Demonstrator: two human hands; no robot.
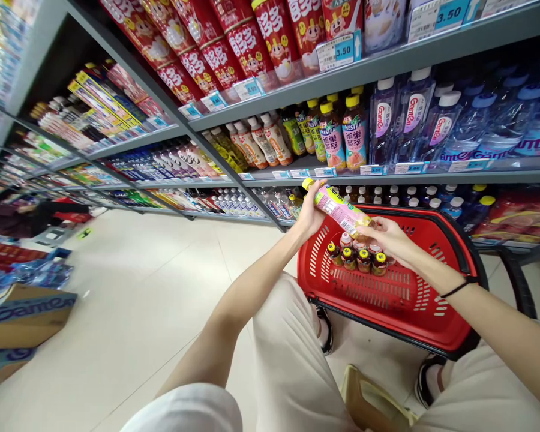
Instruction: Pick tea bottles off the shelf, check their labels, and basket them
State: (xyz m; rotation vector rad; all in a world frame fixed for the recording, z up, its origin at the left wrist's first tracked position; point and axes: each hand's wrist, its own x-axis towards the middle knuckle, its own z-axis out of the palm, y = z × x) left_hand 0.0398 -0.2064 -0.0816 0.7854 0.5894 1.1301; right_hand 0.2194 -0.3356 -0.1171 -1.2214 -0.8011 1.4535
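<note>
Both hands on one yellow-capped bottle (339,210), held tilted over the basket (445,324), the red one. Left hand (312,211) grips the cap end, above the basket's far left part; right hand (389,239) grips the base end, lower, over the basket's interior. Small dark bottles (364,261), yellow caps, stand inside the basket. Beyond the basket, on shelf: NESTEA bottles (354,135); red cans (247,48) higher up.

The pink-labelled bottle (339,210) has its yellow cap (306,183) on. It slants between left hand (312,211) and right hand (389,239).
</note>
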